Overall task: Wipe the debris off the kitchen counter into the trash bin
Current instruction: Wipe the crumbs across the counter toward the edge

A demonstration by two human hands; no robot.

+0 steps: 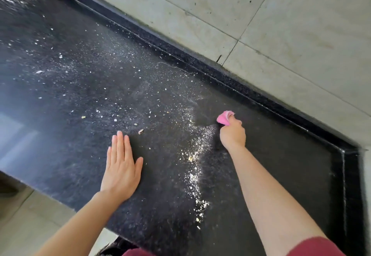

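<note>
A black speckled kitchen counter [84,95] fills most of the view. White and yellowish crumbs lie scattered over it, and a thicker line of debris [197,155] runs from the middle toward the front edge. My right hand [232,134] grips a bunched pink cloth [224,117] and presses it on the counter just right of that line. My left hand [120,165] rests flat on the counter near the front edge, fingers straight. No trash bin is in view.
A raised black lip [200,61] borders the counter along the pale tiled wall [281,24] and turns at the right corner [349,151]. Pale floor tiles [24,215] show below the front edge at lower left. The stretch right of the cloth looks wiped.
</note>
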